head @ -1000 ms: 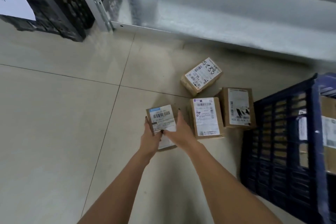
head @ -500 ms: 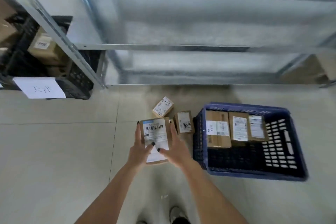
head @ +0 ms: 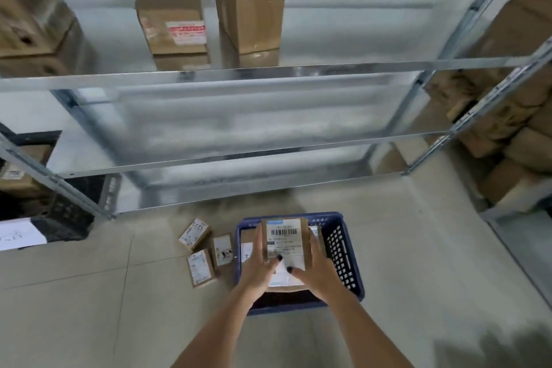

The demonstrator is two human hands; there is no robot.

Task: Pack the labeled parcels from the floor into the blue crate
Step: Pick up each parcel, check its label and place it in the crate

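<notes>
Both hands, the left hand (head: pixel 257 270) and right hand (head: pixel 318 273), grip 1 labeled parcel (head: pixel 285 243) above the blue crate (head: pixel 343 251); next it likely needs lowering inside, while 3 floor parcels (head: pixel 200 267) wait beside the crate.

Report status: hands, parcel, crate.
Both hands, left hand and right hand, grip the labeled parcel over blue crate. Three parcels on floor. Nothing blocking.

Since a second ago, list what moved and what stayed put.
Both hands, left hand and right hand, lifted the barcode-labeled parcel off the floor and carried it right, over the blue crate. They grip it as before. The three parcels on the floor left of the crate stayed put.
</notes>
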